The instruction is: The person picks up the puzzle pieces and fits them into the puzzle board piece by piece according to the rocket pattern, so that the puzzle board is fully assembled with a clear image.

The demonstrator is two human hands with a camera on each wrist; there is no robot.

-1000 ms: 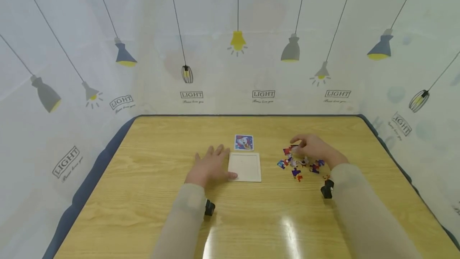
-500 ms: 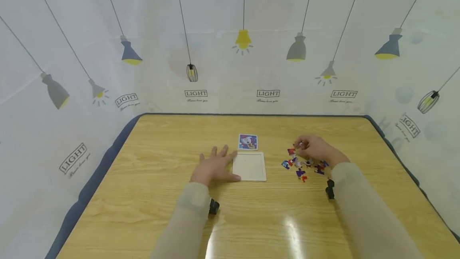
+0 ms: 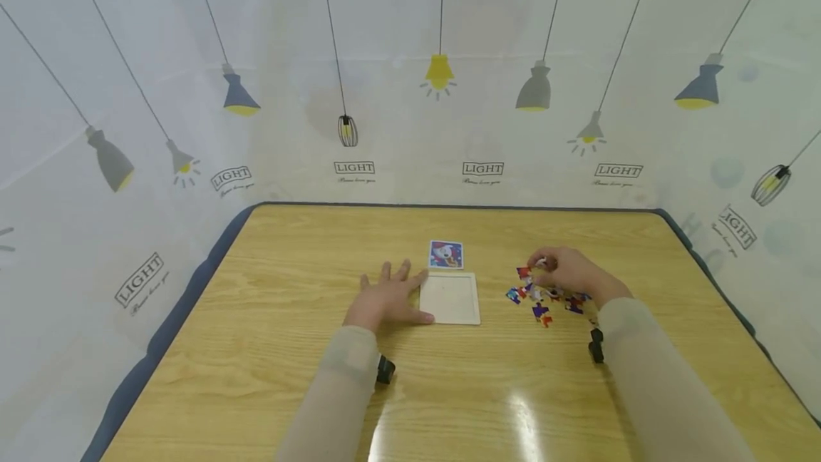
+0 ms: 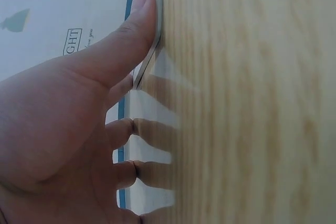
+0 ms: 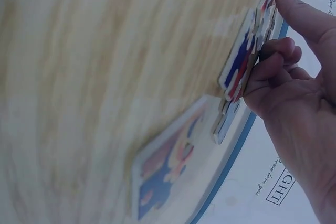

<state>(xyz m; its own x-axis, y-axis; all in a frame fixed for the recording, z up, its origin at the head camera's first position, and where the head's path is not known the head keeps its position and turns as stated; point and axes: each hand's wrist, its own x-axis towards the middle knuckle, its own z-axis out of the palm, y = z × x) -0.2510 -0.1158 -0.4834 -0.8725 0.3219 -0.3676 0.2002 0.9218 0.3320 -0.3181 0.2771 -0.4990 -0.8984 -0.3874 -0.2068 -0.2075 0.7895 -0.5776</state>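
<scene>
We see the left hand (image 3: 387, 299) low on the table (image 3: 288, 255), with its fingers spread and grasping nothing. Its thumb (image 4: 131, 32) lies straight on the near left corner of the tray (image 3: 452, 299), while the index finger reaches to the far left corner. The tray is white, square and flat. Just behind it lies the card (image 3: 445, 254), on which we see a white figure and a blue background.

To the right of the tray, the pieces (image 3: 541, 312) lie in a loose heap, coloured in blue, red, white and orange. The right hand (image 3: 567, 273) is over the heap, its fingers bent; the thumb touches the pieces, but we cannot tell whether it grasps one. In the right wrist view, one blurred piece (image 5: 168, 166) lies apart, nearer to the wrist. Both sleeves (image 3: 661, 383) are pale. On the wall (image 3: 385, 105) we see printed lamps (image 3: 439, 68).
</scene>
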